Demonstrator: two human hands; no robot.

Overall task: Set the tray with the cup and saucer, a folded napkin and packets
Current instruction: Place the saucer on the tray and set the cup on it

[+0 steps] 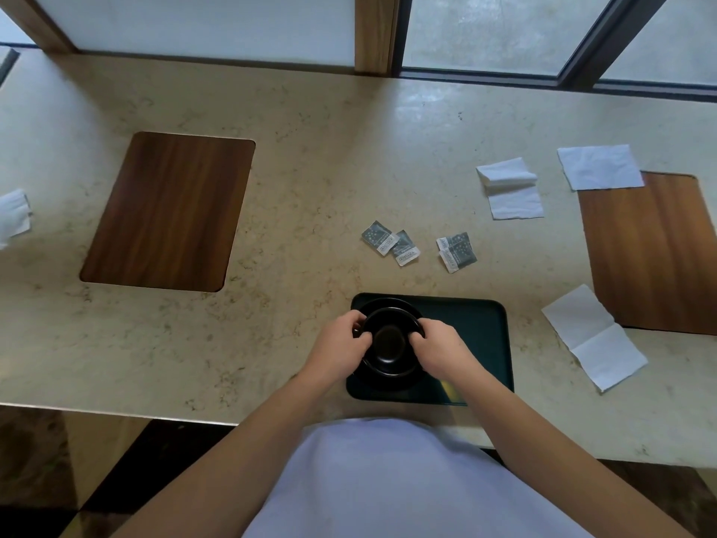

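On the beige marble counter [310, 168] lies the dark green rectangular plastic tray [477, 335], and on its left part stands the black round saucer [388, 304] with the black round cup [390, 343] on it. The left hand [341, 345] and right hand [438, 349] both grasp the cup by its rim, so I judge the cup step is nearly finished. The next move needs letting go and folding one white paper napkin [593, 335] just beside the tray. The small grey packets [392, 242] behind the tray carry print, too small to read.
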